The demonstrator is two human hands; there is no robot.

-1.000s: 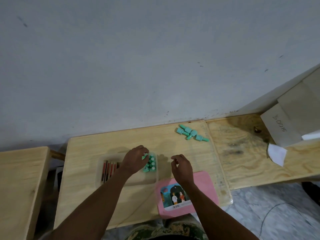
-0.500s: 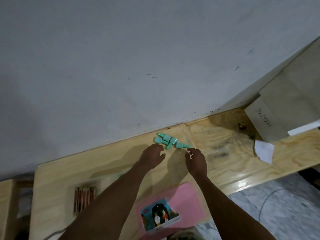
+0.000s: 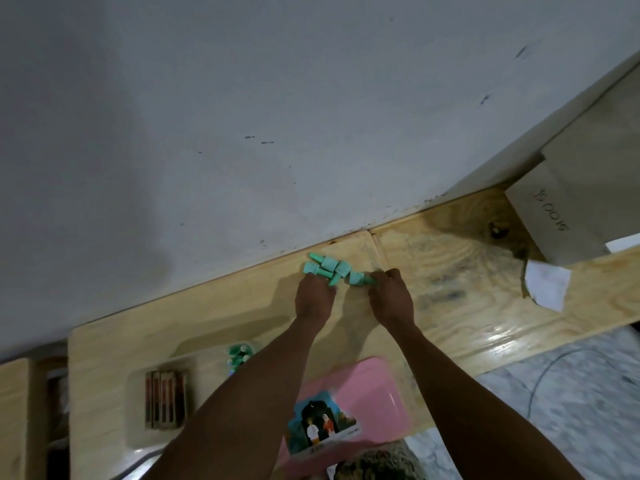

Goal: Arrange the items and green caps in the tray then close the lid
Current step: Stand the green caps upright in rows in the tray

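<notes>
A pile of loose green caps [image 3: 328, 267] lies on the wooden table near the wall. My left hand [image 3: 313, 296] touches the pile's near left side, fingers curled over a cap. My right hand [image 3: 391, 296] pinches a green cap at the pile's right end. The clear tray [image 3: 138, 441] sits at the lower left, holding dark red sticks [image 3: 165, 399] and several green caps [image 3: 239, 353] standing at its right end, partly hidden by my left forearm. The pink lid [image 3: 367, 396] with a picture sticker lies near the table's front edge.
The grey wall runs right behind the pile. A cardboard box [image 3: 575, 188] and a white paper scrap [image 3: 547, 284] sit on the adjoining table at the right. Another wooden surface [image 3: 12, 417] stands at far left. Marbled floor shows at the lower right.
Both hands left the tray area and reached forward to the loose green caps by the wall. They now touch the pile; the view tilted with the reach.
</notes>
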